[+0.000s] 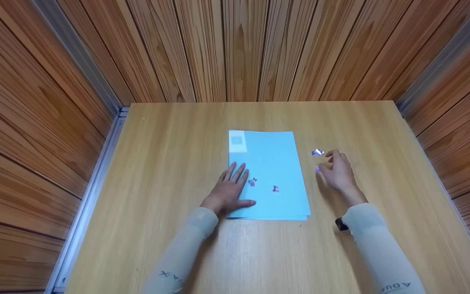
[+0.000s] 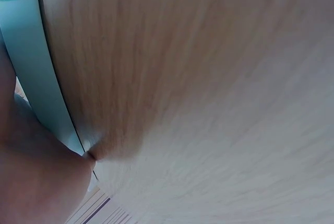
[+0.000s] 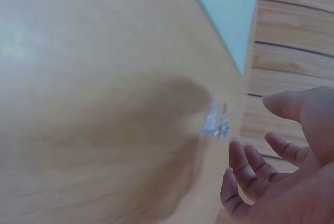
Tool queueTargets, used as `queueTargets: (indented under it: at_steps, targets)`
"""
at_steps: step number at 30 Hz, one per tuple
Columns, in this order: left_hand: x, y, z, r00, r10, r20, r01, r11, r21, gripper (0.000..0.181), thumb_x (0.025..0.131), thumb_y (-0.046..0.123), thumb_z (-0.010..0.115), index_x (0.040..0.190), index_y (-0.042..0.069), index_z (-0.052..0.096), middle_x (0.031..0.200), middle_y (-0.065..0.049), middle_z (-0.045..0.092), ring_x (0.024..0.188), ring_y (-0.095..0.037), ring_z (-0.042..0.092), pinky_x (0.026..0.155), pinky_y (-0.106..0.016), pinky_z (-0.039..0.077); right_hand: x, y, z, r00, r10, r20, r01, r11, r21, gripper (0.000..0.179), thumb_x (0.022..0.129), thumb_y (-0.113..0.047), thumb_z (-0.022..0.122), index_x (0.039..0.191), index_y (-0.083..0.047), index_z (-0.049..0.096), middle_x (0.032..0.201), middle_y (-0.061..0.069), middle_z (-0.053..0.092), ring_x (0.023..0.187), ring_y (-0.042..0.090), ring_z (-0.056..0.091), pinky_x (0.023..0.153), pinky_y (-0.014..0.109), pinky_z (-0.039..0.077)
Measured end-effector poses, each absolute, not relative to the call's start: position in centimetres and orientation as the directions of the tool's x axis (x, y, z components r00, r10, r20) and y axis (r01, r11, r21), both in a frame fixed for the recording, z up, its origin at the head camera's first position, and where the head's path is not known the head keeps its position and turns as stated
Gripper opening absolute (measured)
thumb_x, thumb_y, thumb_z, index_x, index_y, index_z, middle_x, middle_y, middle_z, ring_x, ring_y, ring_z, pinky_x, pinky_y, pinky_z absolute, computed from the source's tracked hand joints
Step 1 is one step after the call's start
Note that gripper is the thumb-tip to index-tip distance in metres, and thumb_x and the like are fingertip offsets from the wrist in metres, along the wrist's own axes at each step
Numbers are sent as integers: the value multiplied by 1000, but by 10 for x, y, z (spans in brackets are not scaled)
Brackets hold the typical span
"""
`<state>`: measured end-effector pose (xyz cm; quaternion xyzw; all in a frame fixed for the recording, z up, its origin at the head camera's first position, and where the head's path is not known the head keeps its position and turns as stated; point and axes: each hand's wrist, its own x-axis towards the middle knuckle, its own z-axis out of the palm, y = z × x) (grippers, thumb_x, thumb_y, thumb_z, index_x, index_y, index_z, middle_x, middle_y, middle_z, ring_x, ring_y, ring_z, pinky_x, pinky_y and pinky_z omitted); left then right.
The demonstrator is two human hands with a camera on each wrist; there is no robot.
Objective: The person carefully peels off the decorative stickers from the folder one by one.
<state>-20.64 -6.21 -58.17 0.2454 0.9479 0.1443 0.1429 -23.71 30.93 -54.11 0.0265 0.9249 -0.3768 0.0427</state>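
Observation:
A light blue folder point(image 1: 276, 163) lies on the table, with a white label at its upper left corner. My left hand point(image 1: 229, 190) rests on the folder's left side, fingers spread; the left wrist view shows the folder's edge point(image 2: 39, 62) beside the hand. Two small shiny butterfly-shaped pieces lie on the folder, one piece point(image 1: 252, 181) near the left hand and another piece point(image 1: 276, 188) farther right. Right of the folder, my right hand point(image 1: 339, 173) hovers with fingers loosely bent, nothing between them. Near its fingertips are a silvery piece point(image 1: 318, 152) and a purple piece point(image 1: 318, 169), partly covered.
The wooden table point(image 1: 169, 163) is bounded by wood-panelled walls point(image 1: 243, 49) at the back and sides. A metal rail point(image 1: 92, 196) runs along the left edge. Something small and black point(image 1: 341, 224) shows at the right sleeve's cuff.

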Motion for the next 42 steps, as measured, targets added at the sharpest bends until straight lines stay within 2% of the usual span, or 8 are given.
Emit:
queueTargets:
  at_steps: [5,10,19,26,32,42]
  targets:
    - [-205,-62,-581,-839,504,-206,415,837,356,102,92,72,56,166,19,11,174,-1,-2,158,-31,-11,126,-54,6,-239,294,-539,-995,-27,-91,45,710,-702,45,104,-20,59,141,0,43,129,22,45,107,35,53,80,40,51]
    - [-205,-62,-580,-844,501,-192,417,838,352,101,92,72,56,166,19,12,174,-1,-1,158,-31,-10,126,-54,7,-241,275,-544,-995,-76,-65,-10,725,-688,42,103,-17,59,140,-1,46,129,23,47,105,35,55,80,42,51]
    - [-206,-63,-582,-840,510,-186,426,831,357,101,92,70,58,166,17,12,174,-3,-1,158,-32,-10,126,-53,6,-238,243,-555,-985,-144,-95,-45,746,-664,47,101,-18,64,143,-3,49,129,20,51,107,33,56,85,44,54]
    - [-209,-61,-585,-836,510,-203,425,835,349,102,92,70,58,166,18,11,174,-2,-3,158,-31,-12,127,-52,4,-233,226,-558,-969,-201,-141,-57,742,-668,44,101,-18,65,141,-6,54,130,15,52,115,33,56,96,51,55]
    - [-206,-61,-582,-840,504,-199,419,837,351,101,92,70,58,166,19,11,173,-1,-2,158,-30,-12,126,-52,3,-226,219,-562,-943,-305,-131,-144,731,-667,40,99,-13,67,137,-5,60,128,13,57,120,34,58,102,52,51]
    - [-208,-62,-582,-843,504,-187,429,840,333,101,92,73,55,166,19,12,174,-1,-1,158,-31,-11,126,-53,5,-224,217,-570,-898,-417,-143,-225,714,-663,26,98,-21,71,125,-18,72,122,0,57,118,24,57,104,47,49]
